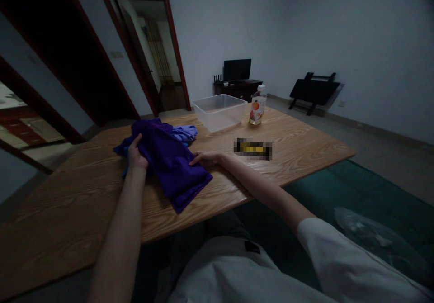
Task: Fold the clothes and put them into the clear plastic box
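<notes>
A dark purple piece of folded cloth, perhaps a garment, lies partly raised over the wooden table. My left hand holds its left edge, thumb on top and the other fingers hidden underneath. On the opposite edge my right hand pinches the fabric between thumb and fingers. The cloth's lower end hangs toward the table's front edge. Behind and under it sits a rumpled pile of blue and lavender cloth, partly covered by the purple one.
A clear plastic bin stands at the table's far side, with a labelled bottle to its right. A blurred black and yellow item lies right of my right hand. A green bench seat with a plastic bag adjoins the table.
</notes>
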Motion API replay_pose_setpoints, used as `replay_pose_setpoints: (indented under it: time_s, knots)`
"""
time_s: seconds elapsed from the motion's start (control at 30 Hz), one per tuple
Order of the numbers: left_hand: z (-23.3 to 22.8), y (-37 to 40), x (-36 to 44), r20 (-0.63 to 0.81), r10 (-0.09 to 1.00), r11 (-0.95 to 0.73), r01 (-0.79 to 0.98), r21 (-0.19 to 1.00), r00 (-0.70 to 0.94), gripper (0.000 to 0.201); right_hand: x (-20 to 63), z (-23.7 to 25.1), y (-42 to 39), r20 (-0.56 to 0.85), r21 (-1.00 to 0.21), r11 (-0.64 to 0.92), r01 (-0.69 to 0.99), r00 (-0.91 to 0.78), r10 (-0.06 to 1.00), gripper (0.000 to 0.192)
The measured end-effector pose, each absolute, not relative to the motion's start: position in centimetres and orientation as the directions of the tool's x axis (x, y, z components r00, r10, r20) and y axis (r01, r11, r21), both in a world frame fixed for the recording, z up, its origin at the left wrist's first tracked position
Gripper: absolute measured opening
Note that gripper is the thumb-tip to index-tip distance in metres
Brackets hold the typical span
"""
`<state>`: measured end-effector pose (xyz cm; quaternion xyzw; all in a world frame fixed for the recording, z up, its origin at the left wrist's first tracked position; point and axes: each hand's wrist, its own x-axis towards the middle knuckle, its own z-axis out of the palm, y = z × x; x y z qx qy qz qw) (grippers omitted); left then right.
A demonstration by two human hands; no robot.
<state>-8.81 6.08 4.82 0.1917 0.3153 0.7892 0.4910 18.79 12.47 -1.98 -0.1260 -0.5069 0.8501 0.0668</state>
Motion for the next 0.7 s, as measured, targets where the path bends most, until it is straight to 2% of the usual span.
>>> replay_pose_setpoints:
  time_s: [0.23,0.47,0.7]
  knots:
    - [4.81,6.06,-8.82,-0.024,0.893,-0.311,-0.652,0.692,-0.45,0.036,18.69,-1.97,12.49,-0.143,-0.884,-0.467,0.011,-0.958,0.249,0.053]
    - [4.83,6.25,-9.07,-0.036,0.889,-0.311,-0.659,0.684,-0.457,0.027,18.88,-1.62,12.18,-0.149,-0.885,-0.466,0.007,-0.951,0.27,0.055]
    - [4.65,6.39,-9.37,-0.024,0.895,-0.308,-0.655,0.691,-0.446,0.031,19.01,-1.53,12.01,-0.151,-0.885,-0.465,0.001,-0.946,0.286,0.056]
